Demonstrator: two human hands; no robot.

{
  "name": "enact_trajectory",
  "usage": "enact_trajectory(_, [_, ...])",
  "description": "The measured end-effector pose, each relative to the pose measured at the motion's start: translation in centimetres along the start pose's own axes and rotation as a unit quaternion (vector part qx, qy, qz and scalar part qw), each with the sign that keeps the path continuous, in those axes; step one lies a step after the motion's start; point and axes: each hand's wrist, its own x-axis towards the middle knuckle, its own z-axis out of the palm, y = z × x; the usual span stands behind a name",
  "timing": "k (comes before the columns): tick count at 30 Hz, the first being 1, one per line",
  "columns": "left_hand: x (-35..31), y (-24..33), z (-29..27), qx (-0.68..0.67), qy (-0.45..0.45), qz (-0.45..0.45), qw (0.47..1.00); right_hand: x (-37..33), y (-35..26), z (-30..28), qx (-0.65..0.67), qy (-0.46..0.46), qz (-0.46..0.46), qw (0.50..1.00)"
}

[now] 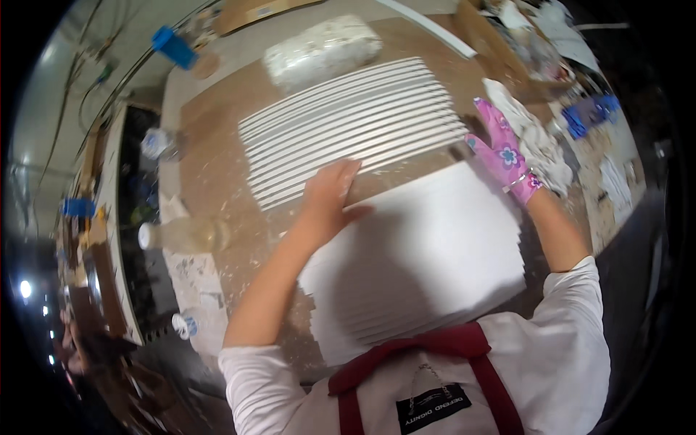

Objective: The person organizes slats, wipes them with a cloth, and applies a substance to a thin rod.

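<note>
Several long white strips [348, 116] lie side by side in a row, with narrow dark gaps between them. My bare left hand [332, 199] is over the near edge of this row, its thumb apart from the other fingers; whether it touches a strip I cannot tell. At the row's right end, my right hand [504, 148] wears a pink flowered glove, with thumb and fingers spread and nothing seen between them. Closer to my body is a stack of white sheets or flat strips [449, 232] with stepped side edges, partly under my shadow.
A plastic-wrapped white bundle [322, 51] sits beyond the strips on the brown board [210, 138]. On the left stand a cloudy bottle [185, 235] and a blue cup [174, 48]. To the right are a crumpled white cloth [533, 134] and a cardboard box [500, 47].
</note>
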Motion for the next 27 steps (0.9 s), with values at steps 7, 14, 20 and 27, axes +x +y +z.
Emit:
enact_trajectory(7, [-1.3,3.9,1.3,-0.025,-0.210,-0.050,0.976,-9.0,-1.1,-3.0,0.073,-0.149,0.236,0.958])
enact_trajectory(14, [-1.9,4.2,2.1,0.013,-0.232,-0.099,0.968,-12.3,-1.2,-3.3,0.088,-0.168,0.214,0.958])
enact_trajectory(20, [-1.2,4.9,0.7,-0.013,-0.223,-0.078,0.972,-13.4,-0.2,-2.4,0.037,-0.125,0.126,0.984])
enact_trajectory(27, [-1.4,3.9,1.4,-0.030,-0.210,-0.098,0.972,-13.4,-1.5,-4.2,-0.026,-0.096,-0.004,0.995])
